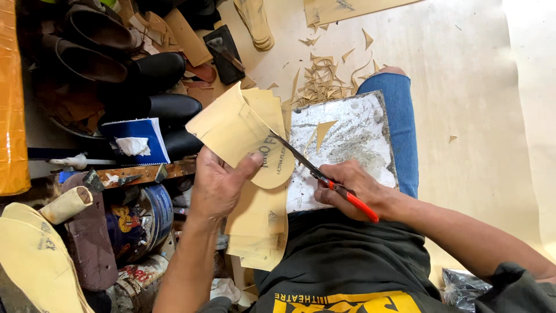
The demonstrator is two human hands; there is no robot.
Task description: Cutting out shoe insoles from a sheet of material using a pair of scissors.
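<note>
Nearest the camera, on the lap: black shirt with yellow print (347,301), then stack of tan insole-board sheets (258,232) hanging off the left thigh.

Left hand (217,185): closed on the top tan sheet (237,130), thumb pressed on the face, fingers behind, sheet curled up toward the camera. Rounded toe-shaped edge already visible at the lower right of the sheet.

Right hand (353,188): wrapped round red-handled scissors (324,177), blades partly open, tips biting into the sheet edge just beside the left thumb.

Handling judgement: light, thin, semi-stiff board; bends without creasing, likely to flop if held far from the cut. Best hold close to the blade line, thumb on top, as now. Not fragile, not slippery; cut edges possibly sharp.

Under the scissors: scuffed grey cutting slab (347,145) resting on the blue-jeaned knee (399,116), one triangular offcut lying on it.

Further out: pile of tan offcuts (321,81) on the pale floor beyond the knee. Left side: blue notebook (139,139) with white rag, black shoes (156,72), paint tin (142,220), cut insole (35,255) at the left bottom edge. Far top: stack of finished insoles (258,23) and large tan sheet (347,8).
</note>
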